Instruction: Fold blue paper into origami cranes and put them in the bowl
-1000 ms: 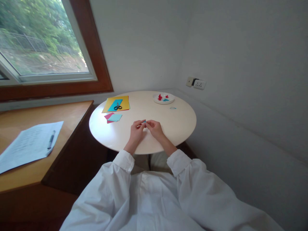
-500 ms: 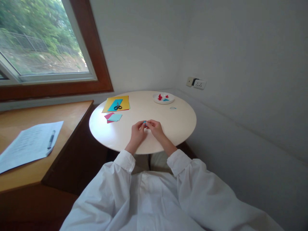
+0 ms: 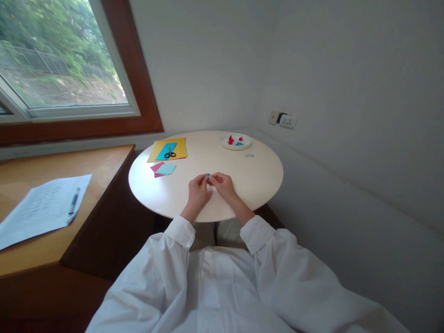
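Over the front of the round white table (image 3: 194, 157), my left hand (image 3: 198, 188) and my right hand (image 3: 224, 185) meet at the fingertips. Both are closed in a pinch on a small piece of blue paper (image 3: 207, 175). Only a bit of blue shows; my fingers hide its shape and folds. A white plate (image 3: 225, 146) at the back right holds folded red paper pieces (image 3: 231, 140) and a blue folded paper piece (image 3: 239, 144). Left of my hands lie small pink and pale blue paper squares (image 3: 166, 169).
Black-handled scissors (image 3: 169, 153) rest on blue and yellow paper sheets (image 3: 180, 147) at the back left. A small pale clear-looking item (image 3: 249, 155) lies near the plate. On the wooden desk (image 3: 104, 162) are a written sheet (image 3: 38, 203) and a pen (image 3: 74, 200). Walls border the table.
My fingers have shifted very slightly to the left around the blue paper, and a little less of it shows. Everything else on the table stays put.
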### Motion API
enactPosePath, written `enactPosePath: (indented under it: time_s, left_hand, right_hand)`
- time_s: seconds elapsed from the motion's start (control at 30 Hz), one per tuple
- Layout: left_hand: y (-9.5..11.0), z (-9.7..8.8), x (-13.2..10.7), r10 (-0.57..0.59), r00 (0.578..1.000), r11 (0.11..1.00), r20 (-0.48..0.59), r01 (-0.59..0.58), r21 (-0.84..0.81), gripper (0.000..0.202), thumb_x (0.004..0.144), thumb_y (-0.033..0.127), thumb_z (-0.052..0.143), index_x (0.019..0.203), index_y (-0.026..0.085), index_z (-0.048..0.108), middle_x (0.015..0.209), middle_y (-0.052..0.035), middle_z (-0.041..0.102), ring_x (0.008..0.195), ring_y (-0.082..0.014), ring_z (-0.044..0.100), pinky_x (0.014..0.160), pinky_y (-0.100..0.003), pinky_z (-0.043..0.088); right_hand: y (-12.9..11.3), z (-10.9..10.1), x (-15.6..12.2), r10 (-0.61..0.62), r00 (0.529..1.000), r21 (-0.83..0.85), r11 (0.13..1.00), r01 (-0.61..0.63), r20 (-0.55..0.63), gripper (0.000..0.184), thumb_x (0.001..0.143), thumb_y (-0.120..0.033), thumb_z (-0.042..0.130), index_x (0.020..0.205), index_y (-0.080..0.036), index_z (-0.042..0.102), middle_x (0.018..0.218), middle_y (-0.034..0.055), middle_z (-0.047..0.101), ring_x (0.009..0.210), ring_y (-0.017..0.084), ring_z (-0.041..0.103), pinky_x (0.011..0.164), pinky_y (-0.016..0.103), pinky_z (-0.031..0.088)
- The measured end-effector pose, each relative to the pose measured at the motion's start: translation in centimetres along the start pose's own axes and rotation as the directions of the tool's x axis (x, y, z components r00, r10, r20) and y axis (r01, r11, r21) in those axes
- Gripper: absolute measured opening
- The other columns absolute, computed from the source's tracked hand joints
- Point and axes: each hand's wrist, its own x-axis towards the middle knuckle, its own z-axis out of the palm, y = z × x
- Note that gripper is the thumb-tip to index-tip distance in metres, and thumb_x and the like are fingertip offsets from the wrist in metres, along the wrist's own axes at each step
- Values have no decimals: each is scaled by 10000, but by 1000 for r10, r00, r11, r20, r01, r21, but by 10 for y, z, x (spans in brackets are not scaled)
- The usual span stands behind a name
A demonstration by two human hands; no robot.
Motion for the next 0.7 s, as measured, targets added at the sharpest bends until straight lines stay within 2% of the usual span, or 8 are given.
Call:
enactPosePath:
  time_s: [0.2, 0.47, 0.7]
  left_hand:
    - [2, 0, 0, 3, 1000, 1000, -10, -3, 21, 129, 734, 213, 573, 692, 175, 690, 670, -40, 674, 632, -158, 559, 643, -265, 417]
    - [3, 0, -1, 12, 999, 999, 45, -13, 32, 123, 742, 213, 579, 698, 175, 688, 653, -38, 664, 611, -155, 546, 630, -259, 402]
    - [3, 0, -1, 13, 999, 999, 48, -16, 46, 148, 749, 185, 564, 652, 175, 676, 627, -26, 647, 588, -140, 525, 619, -247, 380]
  right_hand:
    - [1, 0, 0, -20, 1000, -35, 999, 20, -1, 328, 653, -506, 660, 625, -185, 599, 612, 13, 628, 613, 141, 581, 639, 290, 493]
    - [4, -3, 1, -41, 999, -83, 996, 40, -14, 324, 672, -499, 641, 608, -186, 586, 600, 13, 617, 608, 140, 567, 631, 284, 468]
    - [7, -4, 2, -42, 999, -102, 994, 42, 0, 351, 679, -534, 618, 616, -191, 583, 602, 20, 619, 606, 147, 573, 639, 296, 460]
